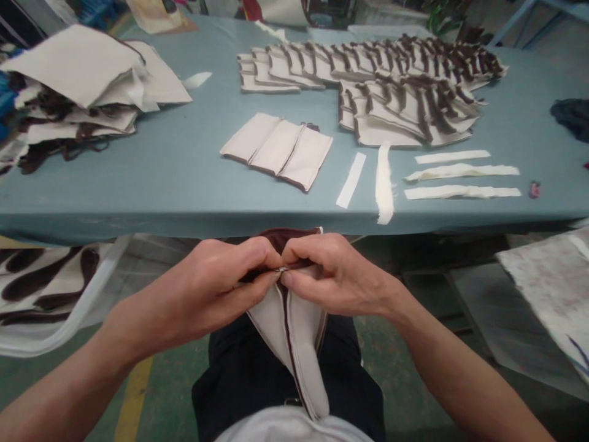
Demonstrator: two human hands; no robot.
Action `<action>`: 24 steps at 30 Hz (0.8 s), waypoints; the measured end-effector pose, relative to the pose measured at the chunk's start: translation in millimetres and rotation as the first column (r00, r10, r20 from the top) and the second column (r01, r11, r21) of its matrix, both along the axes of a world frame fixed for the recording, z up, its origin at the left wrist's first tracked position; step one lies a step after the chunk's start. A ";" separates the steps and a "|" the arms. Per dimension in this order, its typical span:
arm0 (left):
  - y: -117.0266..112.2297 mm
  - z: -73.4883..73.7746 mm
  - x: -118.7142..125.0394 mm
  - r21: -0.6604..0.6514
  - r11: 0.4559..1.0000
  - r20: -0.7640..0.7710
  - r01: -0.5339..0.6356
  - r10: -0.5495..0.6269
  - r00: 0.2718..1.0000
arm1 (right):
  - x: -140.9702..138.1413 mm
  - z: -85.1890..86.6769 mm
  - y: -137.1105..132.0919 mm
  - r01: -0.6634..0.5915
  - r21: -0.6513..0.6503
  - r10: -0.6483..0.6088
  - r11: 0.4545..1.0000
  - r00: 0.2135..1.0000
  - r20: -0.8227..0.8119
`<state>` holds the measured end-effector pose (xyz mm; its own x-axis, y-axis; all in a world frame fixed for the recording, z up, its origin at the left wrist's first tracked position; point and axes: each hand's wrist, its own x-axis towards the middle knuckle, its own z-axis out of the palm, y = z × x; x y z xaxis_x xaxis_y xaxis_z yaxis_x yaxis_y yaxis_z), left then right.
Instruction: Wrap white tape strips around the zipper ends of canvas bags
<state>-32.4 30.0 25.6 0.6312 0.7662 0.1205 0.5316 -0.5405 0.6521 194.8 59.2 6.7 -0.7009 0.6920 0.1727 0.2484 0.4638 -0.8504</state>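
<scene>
A cream fabric piece with dark brown zipper edging hangs over my lap, just below the table's front edge. My left hand pinches it from the left, thumb and forefinger pressed together. From the other side, my right hand closes on the same piece, its fingertips meeting the left ones. Between them shows a small metallic bit that looks like a zipper slider, partly covered by the fingers. Brown lining shows above the hands.
On the blue-green table lie a flat three-panel cream piece, overlapping rows of brown-edged pieces, a heap of cream panels and several pale strips. A white bin of similar pieces stands lower left.
</scene>
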 end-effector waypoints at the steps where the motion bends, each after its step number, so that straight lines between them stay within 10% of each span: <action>1: -2.1 -2.2 1.0 0.058 0.998 -0.021 -0.010 0.012 1.000 | -1.6 -2.2 -1.1 0.024 -0.029 -0.025 0.999 1.000 -0.016; 7: -9.1 -19.4 9.2 0.394 0.918 0.002 0.035 -0.039 0.999 | -2.5 -8.1 -5.0 0.064 -0.327 -0.112 0.943 0.985 -0.130; 12: -9.5 -26.7 11.6 0.519 0.850 0.049 0.088 -0.133 0.990 | 3.3 -10.1 -6.6 -0.084 -0.609 -0.101 0.789 0.959 -0.263; 19: -9.3 -24.7 15.1 0.489 0.861 -0.015 0.137 -0.148 0.989 | 6.4 -18.7 -4.2 -0.153 -0.683 -0.137 0.714 0.926 -0.352; 24: -17.1 -9.9 21.7 0.186 0.980 0.053 -0.064 0.055 0.997 | 11.8 -5.8 -7.2 -0.039 -0.579 -0.112 0.815 0.968 -0.223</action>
